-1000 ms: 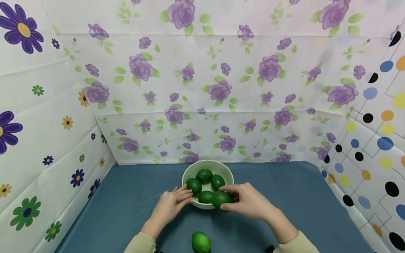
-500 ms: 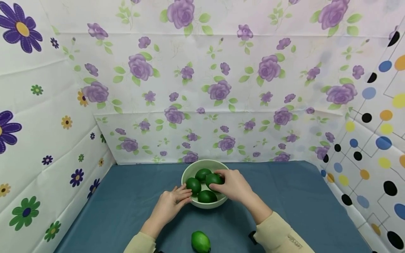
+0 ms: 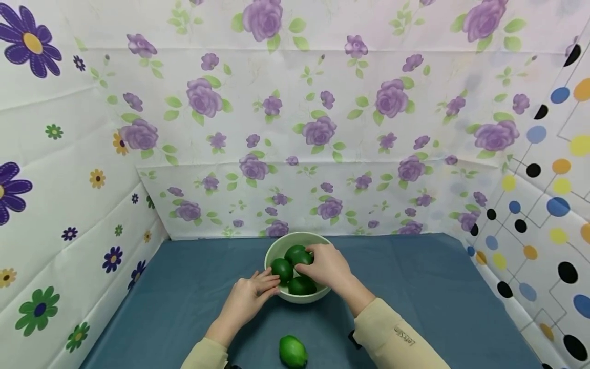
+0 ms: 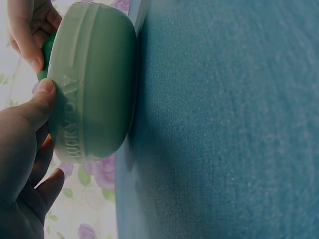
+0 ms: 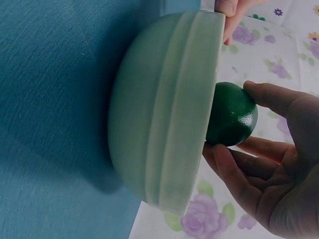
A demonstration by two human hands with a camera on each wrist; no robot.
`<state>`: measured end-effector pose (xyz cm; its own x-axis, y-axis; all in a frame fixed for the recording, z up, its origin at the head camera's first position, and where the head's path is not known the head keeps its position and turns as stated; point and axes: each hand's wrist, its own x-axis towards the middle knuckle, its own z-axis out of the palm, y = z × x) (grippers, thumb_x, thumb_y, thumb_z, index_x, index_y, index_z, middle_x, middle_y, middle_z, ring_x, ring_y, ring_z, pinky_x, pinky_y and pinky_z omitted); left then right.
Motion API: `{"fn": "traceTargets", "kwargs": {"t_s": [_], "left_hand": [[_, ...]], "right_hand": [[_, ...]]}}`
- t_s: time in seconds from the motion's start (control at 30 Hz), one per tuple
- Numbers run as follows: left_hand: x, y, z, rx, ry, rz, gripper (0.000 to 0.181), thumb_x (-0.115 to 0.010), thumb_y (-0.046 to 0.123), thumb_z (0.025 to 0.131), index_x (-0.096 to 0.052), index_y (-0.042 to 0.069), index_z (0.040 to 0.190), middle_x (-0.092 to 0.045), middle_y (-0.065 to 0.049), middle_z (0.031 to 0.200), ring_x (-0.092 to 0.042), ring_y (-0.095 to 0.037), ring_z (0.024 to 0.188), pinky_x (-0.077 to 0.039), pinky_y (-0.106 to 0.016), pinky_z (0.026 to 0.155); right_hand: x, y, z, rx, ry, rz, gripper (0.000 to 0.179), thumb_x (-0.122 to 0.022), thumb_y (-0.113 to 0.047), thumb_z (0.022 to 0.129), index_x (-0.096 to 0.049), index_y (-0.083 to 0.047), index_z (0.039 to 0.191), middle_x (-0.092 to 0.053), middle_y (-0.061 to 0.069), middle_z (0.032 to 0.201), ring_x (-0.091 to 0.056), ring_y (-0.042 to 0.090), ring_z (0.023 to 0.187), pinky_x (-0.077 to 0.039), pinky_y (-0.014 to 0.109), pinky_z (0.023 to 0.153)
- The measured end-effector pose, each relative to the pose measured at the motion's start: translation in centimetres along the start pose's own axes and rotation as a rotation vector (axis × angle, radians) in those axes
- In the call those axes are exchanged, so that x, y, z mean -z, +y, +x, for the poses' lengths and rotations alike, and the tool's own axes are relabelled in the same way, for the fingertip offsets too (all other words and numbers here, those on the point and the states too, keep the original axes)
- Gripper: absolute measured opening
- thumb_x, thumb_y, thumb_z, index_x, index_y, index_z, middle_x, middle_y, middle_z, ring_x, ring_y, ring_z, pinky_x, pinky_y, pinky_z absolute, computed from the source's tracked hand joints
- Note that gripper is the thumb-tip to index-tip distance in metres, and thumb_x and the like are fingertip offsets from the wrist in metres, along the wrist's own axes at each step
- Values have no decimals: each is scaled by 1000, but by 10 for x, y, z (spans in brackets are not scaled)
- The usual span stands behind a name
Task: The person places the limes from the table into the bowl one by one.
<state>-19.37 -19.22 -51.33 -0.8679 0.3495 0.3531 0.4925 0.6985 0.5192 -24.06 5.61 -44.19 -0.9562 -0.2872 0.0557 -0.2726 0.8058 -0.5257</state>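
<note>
A pale green bowl [image 3: 298, 299] stands on the blue cloth with several dark green limes in it. My right hand [image 3: 326, 266] reaches over its right side and holds a lime [image 5: 232, 114] between thumb and fingers, partly above the rim in the right wrist view. Beside it in the bowl lie a left lime [image 3: 282, 270], a front lime [image 3: 301, 286] and a back lime [image 3: 294, 250], partly covered. My left hand [image 3: 251, 294] grips the bowl's left rim, thumb on the edge in the left wrist view. My right hand hides part of the bowl's inside.
A brighter green lime [image 3: 292, 351] lies on the blue cloth [image 3: 207, 277] in front of the bowl, near the lower edge of view. A flowered sheet [image 3: 295, 200] hangs behind the bowl. Patterned sheets stand at left and right.
My right hand has carried a lime from the bowl's front right edge inward, then farther left and back over the bowl. The left hand and the bowl stay in place.
</note>
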Motion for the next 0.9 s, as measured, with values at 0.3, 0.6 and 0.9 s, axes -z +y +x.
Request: {"fn": "traceTargets", "kwargs": {"t_s": [0.3, 0.6, 0.9], "left_hand": [[-3, -1, -5, 6, 18, -13, 35, -83, 28, 94, -82, 16, 126, -76, 3, 128, -59, -16, 138, -44, -47, 119], [-4, -2, 1, -9, 30, -4, 34, -83, 28, 94, -83, 16, 126, -76, 3, 129, -59, -14, 138, -45, -46, 119], [-3, -1, 2, -5, 22, 1, 34, -83, 29, 94, -83, 16, 125, -76, 4, 128, -59, -14, 138, -45, -45, 119]], "right_hand": [[-14, -5, 6, -5, 9, -70, 55, -85, -46, 93, -76, -8, 132, -77, 11, 116, -75, 25, 92, -65, 45, 76], [-15, -14, 14, -21, 27, -118, 46, -86, -44, 93, -79, -9, 122, -77, 7, 99, -71, 19, 73, -63, 38, 64], [-18, -14, 16, -33, 29, -161, 48, -87, -43, 92, -78, -9, 125, -78, 9, 105, -73, 22, 77, -65, 40, 67]]}}
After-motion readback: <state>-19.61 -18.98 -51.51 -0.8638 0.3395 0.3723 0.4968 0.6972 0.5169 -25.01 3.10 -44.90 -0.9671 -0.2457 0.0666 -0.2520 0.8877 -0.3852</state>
